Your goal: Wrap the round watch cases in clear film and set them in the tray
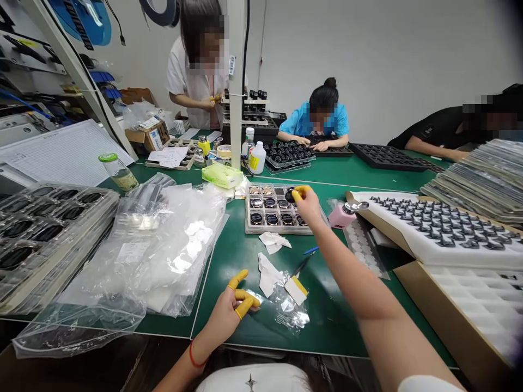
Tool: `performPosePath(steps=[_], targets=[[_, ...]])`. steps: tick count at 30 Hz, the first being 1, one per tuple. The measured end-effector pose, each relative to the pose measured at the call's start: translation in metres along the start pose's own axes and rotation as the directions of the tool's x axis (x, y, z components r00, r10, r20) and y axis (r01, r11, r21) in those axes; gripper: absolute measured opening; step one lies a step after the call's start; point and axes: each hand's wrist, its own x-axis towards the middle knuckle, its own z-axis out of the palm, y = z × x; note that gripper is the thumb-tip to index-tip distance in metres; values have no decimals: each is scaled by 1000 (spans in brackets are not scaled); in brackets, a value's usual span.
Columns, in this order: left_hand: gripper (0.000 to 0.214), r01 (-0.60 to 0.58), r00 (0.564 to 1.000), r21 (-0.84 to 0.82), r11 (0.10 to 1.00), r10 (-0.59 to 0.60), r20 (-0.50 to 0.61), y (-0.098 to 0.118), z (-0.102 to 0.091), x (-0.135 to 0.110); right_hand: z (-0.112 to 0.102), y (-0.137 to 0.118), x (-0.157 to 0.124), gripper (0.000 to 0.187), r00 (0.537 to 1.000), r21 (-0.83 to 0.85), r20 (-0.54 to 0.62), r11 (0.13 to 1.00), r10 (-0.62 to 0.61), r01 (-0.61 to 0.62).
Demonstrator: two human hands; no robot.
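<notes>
- The right hand (pixel 306 206) reaches over the right corner of the tray (pixel 278 230); its grip is pressed together on a dark round piece (pixel 290 196), and yellow finger covers (pixel 297 193) hide part of that piece.
- The tray sits at 12 o'clock from the wearer, and the piece is in its top right corner. Rows of similar round pieces fill the tray, though the hand hides its right end.
- The left hand (pixel 224 318) is at 7 o'clock, low over the green table (pixel 335 326). Its yellow-covered fingers curl toward a pale scrap (pixel 254 308), and I cannot tell whether the grip is pinching it. A red cord (pixel 195 359) circles the wrist.
- A small clear bag (pixel 289 307) lies just beside the left hand at 3 o'clock, with a yellow-and-white tag (pixel 296 289) on it.
- White wipes (pixel 269 242) lie between the hands.
- A pink bottle (pixel 342 216) stands just right of the right hand, before a foam sheet of black pieces (pixel 433 228), whose far right end runs out of view.
- Both forearms are cut off by the bottom edge.
- Co-workers' hands (pixel 310 142) work farther off, at 12 o'clock.
</notes>
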Motion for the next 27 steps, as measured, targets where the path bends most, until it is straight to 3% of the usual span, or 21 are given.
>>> performPosePath(steps=[2,5,12,17,22,25,27], targets=[[64,11,1000,25,1000,-11,5,1,0,1,15,9,47,32,999,-77,-7,996,40,-41],[58,34,999,19,999,-34,-1,1,-1,2,42,20,83,32,996,-186,57,981,73,-61],[55,74,997,-17,997,-74,15,6,-2,1,87,25,95,32,973,-418,231,902,-10,109],[53,93,996,-12,996,-93,12,12,0,2,102,12,104,31,936,-489,344,865,76,109],[52,81,997,-10,997,-81,2,10,0,3,89,-7,84,26,949,-470,314,865,-22,175],[51,68,998,-27,997,-69,-7,8,0,3,71,-29,47,20,954,-438,261,863,-145,251],[52,55,998,-59,997,-56,-13,8,0,2,56,-46,8,20,944,-380,242,873,-225,305]])
